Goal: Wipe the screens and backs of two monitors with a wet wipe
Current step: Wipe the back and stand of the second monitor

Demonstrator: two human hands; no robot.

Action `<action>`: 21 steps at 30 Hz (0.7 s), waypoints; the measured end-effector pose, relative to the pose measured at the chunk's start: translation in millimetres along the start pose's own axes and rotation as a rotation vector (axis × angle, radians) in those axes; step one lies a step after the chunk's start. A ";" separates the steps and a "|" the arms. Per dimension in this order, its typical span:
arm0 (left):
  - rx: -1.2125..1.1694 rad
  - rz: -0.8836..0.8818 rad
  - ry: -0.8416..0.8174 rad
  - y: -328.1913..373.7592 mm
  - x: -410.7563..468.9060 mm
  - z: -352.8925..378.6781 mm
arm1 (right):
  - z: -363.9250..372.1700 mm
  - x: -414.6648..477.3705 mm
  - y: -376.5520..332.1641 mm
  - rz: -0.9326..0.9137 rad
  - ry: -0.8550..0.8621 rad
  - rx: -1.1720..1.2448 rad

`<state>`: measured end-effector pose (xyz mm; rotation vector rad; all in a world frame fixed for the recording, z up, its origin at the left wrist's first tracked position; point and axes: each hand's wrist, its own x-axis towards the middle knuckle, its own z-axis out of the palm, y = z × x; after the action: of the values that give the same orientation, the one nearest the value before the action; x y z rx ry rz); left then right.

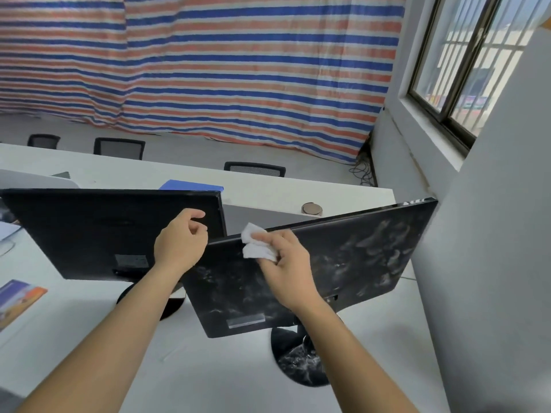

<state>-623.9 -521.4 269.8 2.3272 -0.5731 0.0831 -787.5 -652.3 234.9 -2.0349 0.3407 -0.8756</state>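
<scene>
Two black monitors stand on a white desk with their backs toward me. The left monitor (89, 234) has a plain dark back. The right monitor (357, 257) is tilted, and its back and round base (298, 359) carry whitish smears. My right hand (286, 263) pinches a crumpled white wet wipe (253, 242) against the upper left corner of the right monitor's back. My left hand (182, 239) hovers in front of the left monitor's right edge, fingers loosely curled, holding nothing. Both screens face away and are hidden.
A colourful booklet (18, 299) lies at the desk's left edge. A blue item (190, 186) and a round metal disc (311, 208) sit on the farther desk (262, 189). Office chairs (255, 169) stand behind it. A grey wall (492, 263) and a window (465, 70) close in the right side.
</scene>
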 end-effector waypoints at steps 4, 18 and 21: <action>-0.075 -0.020 -0.025 -1.3 3.7 0.9 | -33.0 2.7 12.9 0.148 0.340 0.086; -0.753 -0.135 -0.338 2.3 34.1 -9.6 | 92.8 -7.3 -1.5 0.080 0.335 -0.075; -0.821 -0.130 -0.394 -1.5 41.4 -13.2 | 106.4 -15.5 -3.8 0.015 0.143 -0.110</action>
<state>-584.7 -527.3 287.6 1.5633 -0.5114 -0.5784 -725.0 -576.4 191.1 -2.0716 0.4920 -1.0151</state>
